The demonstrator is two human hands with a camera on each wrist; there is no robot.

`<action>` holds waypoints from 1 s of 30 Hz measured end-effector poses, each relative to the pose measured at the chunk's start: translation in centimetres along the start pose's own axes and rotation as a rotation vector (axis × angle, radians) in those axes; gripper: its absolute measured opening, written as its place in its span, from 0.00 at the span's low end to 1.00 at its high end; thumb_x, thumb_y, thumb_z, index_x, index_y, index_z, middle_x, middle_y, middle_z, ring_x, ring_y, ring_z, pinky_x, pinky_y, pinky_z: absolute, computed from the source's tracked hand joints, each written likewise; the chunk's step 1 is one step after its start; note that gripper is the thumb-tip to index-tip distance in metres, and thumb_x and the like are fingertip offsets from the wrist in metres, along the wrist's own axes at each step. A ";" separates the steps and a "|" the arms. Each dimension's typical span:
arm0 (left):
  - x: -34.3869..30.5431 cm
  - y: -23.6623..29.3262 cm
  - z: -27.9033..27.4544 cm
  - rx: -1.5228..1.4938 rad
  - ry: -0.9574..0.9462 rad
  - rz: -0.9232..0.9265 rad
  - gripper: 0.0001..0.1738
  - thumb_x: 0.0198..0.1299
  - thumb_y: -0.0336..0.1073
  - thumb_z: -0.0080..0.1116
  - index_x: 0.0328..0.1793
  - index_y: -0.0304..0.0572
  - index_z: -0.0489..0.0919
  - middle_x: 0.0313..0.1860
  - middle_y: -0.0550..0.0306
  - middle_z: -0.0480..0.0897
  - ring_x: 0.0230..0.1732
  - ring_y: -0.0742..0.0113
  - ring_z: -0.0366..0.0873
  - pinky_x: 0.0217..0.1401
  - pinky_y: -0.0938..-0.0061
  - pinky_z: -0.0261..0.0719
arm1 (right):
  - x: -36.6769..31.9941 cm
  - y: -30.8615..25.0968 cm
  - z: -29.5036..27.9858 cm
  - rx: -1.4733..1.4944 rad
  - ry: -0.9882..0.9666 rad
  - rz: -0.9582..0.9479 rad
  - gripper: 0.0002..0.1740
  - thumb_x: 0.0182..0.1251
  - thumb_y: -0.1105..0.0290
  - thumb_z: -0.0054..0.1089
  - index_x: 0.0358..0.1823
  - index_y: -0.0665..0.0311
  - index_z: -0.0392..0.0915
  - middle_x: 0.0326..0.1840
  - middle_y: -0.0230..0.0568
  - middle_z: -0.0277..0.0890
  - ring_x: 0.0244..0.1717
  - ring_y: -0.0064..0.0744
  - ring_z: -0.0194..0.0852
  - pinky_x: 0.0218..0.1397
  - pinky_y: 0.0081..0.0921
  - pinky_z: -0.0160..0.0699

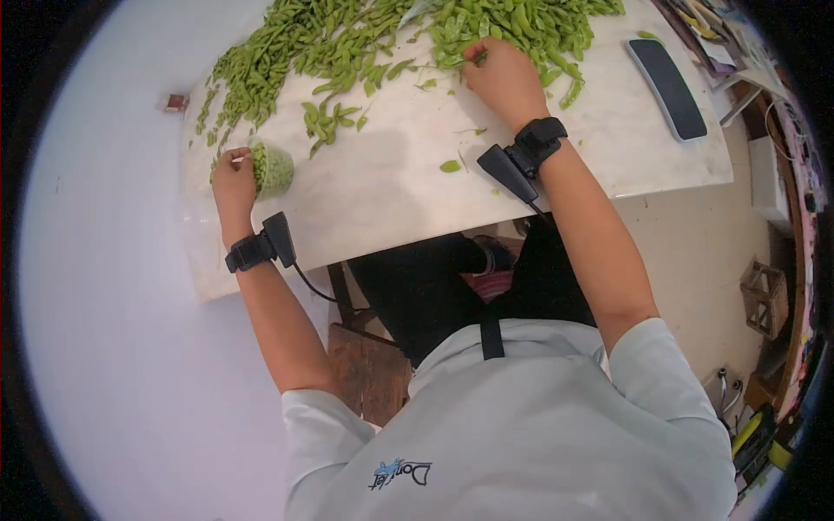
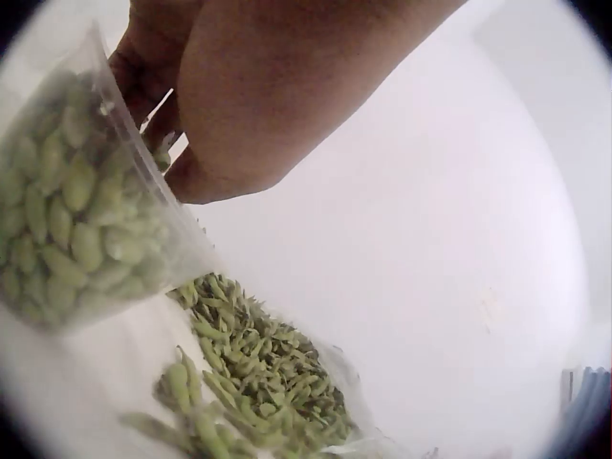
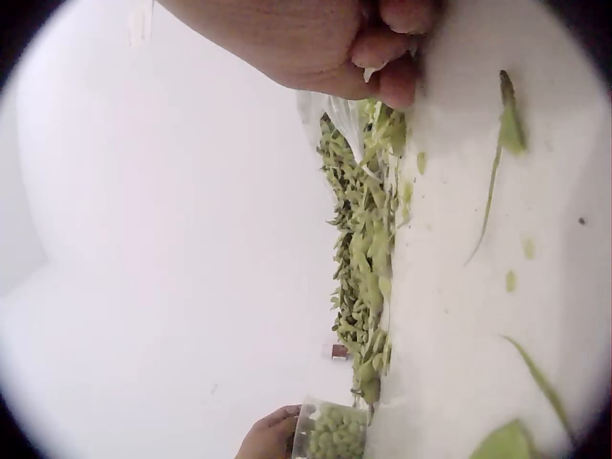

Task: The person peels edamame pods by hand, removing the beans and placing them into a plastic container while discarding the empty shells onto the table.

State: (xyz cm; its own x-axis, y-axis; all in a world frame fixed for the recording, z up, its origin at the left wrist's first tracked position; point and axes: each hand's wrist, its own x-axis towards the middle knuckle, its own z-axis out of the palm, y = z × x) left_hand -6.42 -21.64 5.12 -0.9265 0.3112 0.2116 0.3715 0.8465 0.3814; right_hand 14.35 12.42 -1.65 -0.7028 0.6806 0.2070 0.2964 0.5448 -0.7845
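At the table's left side, my left hand is over the rim of a clear plastic cup of shelled green beans. In the left wrist view its fingers curl beside the rim of the cup, a small green bean at the tips. My right hand is at the near edge of the pod pile, fingers bent. The right wrist view shows a small pale piece pinched between the fingers of the right hand; whether it is a pod or shell is unclear.
More green pods spread over the back left of the white table. Several pods lie apart nearer the front, with loose scraps by the right forearm. A dark-faced device lies at the right. A white wall stands left.
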 end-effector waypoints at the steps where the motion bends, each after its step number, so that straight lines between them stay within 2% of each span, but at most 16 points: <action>1: 0.2 0.1 0.0 0.000 -0.021 -0.027 0.13 0.59 0.38 0.53 0.47 0.44 0.81 0.30 0.53 0.80 0.31 0.62 0.77 0.38 0.69 0.73 | 0.0 -0.1 -0.1 0.010 -0.016 0.015 0.14 0.54 0.65 0.57 0.39 0.63 0.81 0.39 0.52 0.80 0.41 0.51 0.79 0.48 0.40 0.78; 4: 0.0 0.2 -0.1 0.039 0.018 0.019 0.13 0.59 0.38 0.54 0.47 0.43 0.81 0.33 0.53 0.81 0.32 0.63 0.77 0.38 0.69 0.73 | -0.1 0.1 0.1 0.010 0.031 -0.002 0.13 0.53 0.66 0.57 0.38 0.63 0.81 0.37 0.52 0.81 0.39 0.51 0.80 0.47 0.40 0.78; 7: -0.7 1.1 -0.3 0.103 0.217 0.150 0.13 0.59 0.37 0.55 0.48 0.43 0.81 0.35 0.55 0.82 0.33 0.67 0.77 0.37 0.73 0.73 | -0.2 0.0 0.0 -0.017 0.046 -0.028 0.12 0.52 0.66 0.58 0.36 0.63 0.82 0.35 0.52 0.81 0.38 0.51 0.80 0.46 0.40 0.78; 8: -1.0 1.6 -0.5 0.024 0.225 0.141 0.13 0.61 0.37 0.54 0.48 0.42 0.81 0.36 0.56 0.82 0.34 0.68 0.77 0.39 0.74 0.73 | -0.2 -0.1 -0.1 -0.029 0.039 -0.033 0.12 0.52 0.66 0.58 0.36 0.63 0.82 0.35 0.52 0.81 0.38 0.51 0.80 0.45 0.40 0.79; 10: -2.4 5.0 -1.2 -0.133 0.239 0.120 0.13 0.63 0.37 0.54 0.49 0.39 0.80 0.38 0.56 0.82 0.38 0.72 0.77 0.42 0.76 0.74 | -0.3 0.0 -0.1 -0.086 0.041 -0.046 0.12 0.52 0.66 0.57 0.38 0.62 0.80 0.25 0.42 0.80 0.31 0.39 0.81 0.41 0.32 0.78; 11: -2.8 6.0 -0.9 -0.200 0.200 0.174 0.12 0.64 0.37 0.54 0.49 0.39 0.80 0.37 0.57 0.82 0.37 0.73 0.77 0.42 0.77 0.73 | -0.3 -0.1 -0.1 -0.114 0.039 -0.054 0.13 0.53 0.66 0.57 0.39 0.61 0.80 0.20 0.37 0.80 0.27 0.33 0.81 0.38 0.29 0.77; 14: -3.7 8.2 0.3 -0.359 0.070 0.295 0.11 0.65 0.36 0.53 0.49 0.39 0.79 0.36 0.60 0.81 0.35 0.75 0.75 0.40 0.78 0.73 | -0.5 -0.4 -0.3 0.012 0.020 -0.007 0.12 0.51 0.66 0.59 0.35 0.64 0.81 0.36 0.53 0.80 0.39 0.51 0.80 0.45 0.40 0.79; 19: -5.1 12.0 2.7 -0.481 -0.166 0.341 0.10 0.66 0.34 0.52 0.49 0.39 0.78 0.31 0.64 0.78 0.30 0.79 0.70 0.33 0.83 0.68 | -0.3 -0.3 -0.2 -0.048 0.017 -0.031 0.13 0.51 0.65 0.59 0.36 0.65 0.81 0.35 0.53 0.81 0.38 0.51 0.80 0.46 0.40 0.79; 25: -4.8 14.9 5.4 -0.812 -0.245 0.292 0.11 0.67 0.35 0.51 0.49 0.37 0.78 0.29 0.64 0.77 0.27 0.81 0.67 0.29 0.86 0.64 | -0.5 -0.5 -0.4 -0.091 -0.027 -0.048 0.14 0.49 0.64 0.60 0.37 0.64 0.82 0.35 0.54 0.80 0.39 0.51 0.80 0.46 0.40 0.79; 30: -3.7 16.9 8.5 -0.952 -0.350 0.344 0.13 0.68 0.37 0.50 0.50 0.36 0.78 0.29 0.63 0.77 0.25 0.81 0.66 0.27 0.85 0.63 | -0.5 -0.6 -0.8 -0.126 -0.090 -0.062 0.14 0.49 0.64 0.60 0.37 0.60 0.83 0.34 0.52 0.81 0.38 0.51 0.80 0.47 0.40 0.79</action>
State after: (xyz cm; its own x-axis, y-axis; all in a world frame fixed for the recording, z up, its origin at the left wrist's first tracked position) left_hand 2.78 -4.86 3.13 -0.6725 0.7036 0.2296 0.3706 0.0517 0.9274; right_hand 15.06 12.16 -0.80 -0.7760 0.5999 0.1948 0.3252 0.6451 -0.6914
